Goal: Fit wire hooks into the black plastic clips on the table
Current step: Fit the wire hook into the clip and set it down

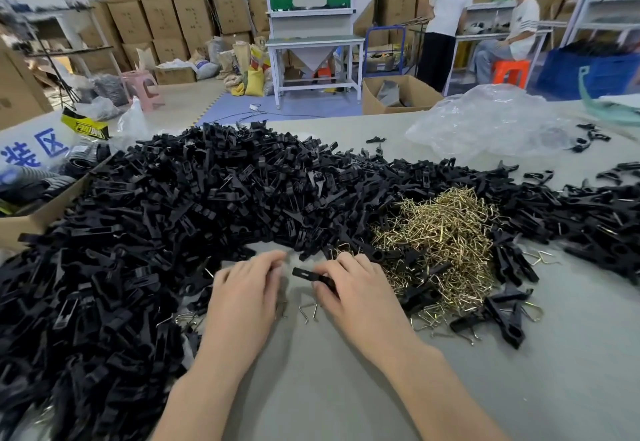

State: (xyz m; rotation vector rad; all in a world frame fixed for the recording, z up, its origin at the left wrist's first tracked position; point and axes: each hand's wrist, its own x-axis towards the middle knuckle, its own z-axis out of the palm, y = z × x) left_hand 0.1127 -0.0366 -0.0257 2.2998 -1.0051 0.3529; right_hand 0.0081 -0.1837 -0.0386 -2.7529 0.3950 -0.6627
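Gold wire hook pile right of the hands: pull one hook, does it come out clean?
Probably not: the hook pile looks tangled, bent ends crossing, so neighbours would likely drag along. Single hooks look thin, so likely light, yet stiff enough to keep their bends. Clips lying on it may shift.

The heaped clips (173,205) are black moulded plastic, dull with a faint sheen, like the single clip (313,276) pinched in the right hand (349,288); the wire hooks (446,232) are thin brass-coloured metal, bright and glossy. The table (346,388) is smooth matt grey on top, the bag (485,121) on it clear, crinkled, shiny plastic film, and the box (31,222) at its left plain brown cardboard.
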